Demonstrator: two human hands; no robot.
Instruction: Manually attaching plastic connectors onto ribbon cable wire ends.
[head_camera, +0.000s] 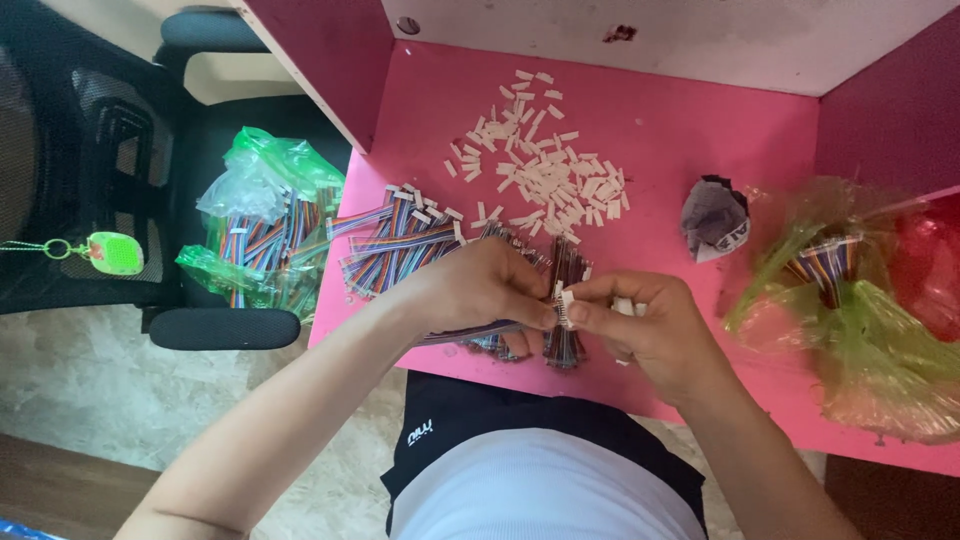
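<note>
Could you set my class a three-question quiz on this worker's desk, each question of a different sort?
1. True or false: the left hand holds a flat multicoloured cable.
2. Multiple choice: the loose white connectors lie in a pile on A) the black chair, B) the pink desk, C) the floor.
3. Fill the gap: the green plastic bag of cables rests on the ____.

Key
1. True; the right hand pinches a small white connector at the cable's end.
2. B, on the pink desk, beyond the hands.
3. Black chair, beside the desk.
</note>
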